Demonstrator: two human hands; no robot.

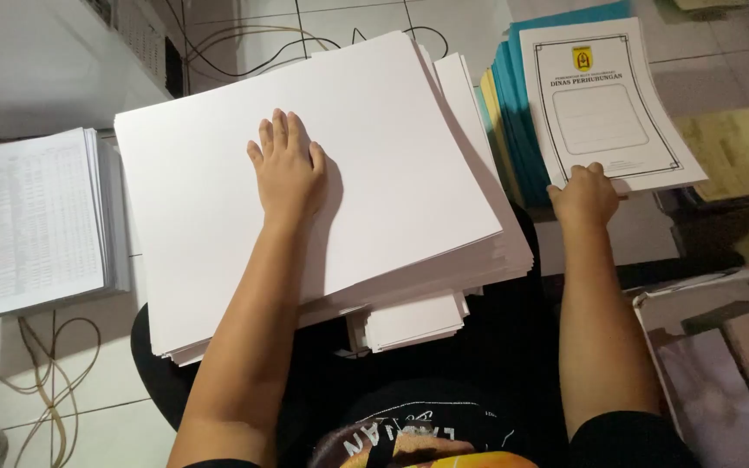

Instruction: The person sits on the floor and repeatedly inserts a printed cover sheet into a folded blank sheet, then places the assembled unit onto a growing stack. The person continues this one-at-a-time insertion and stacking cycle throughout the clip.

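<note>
A thick stack of large blank white sheets [218, 217] rests on my lap. My left hand [286, 165] lies flat on top of it, fingers together and pointing away. To the right, my right hand [584, 195] pinches the near edge of a white printed cover sheet [604, 104] with a framed border and a small yellow emblem. That sheet lies on a pile of blue and yellow covers [506, 121]. A smaller white paper stack [413, 321] pokes out under the big one.
A pile of printed table pages [32, 221] sits on the tiled floor at left. Cables [41, 381] run across the floor near it and behind the stack. A grey machine [54, 52] stands at top left. A tray-like box [721, 355] is at lower right.
</note>
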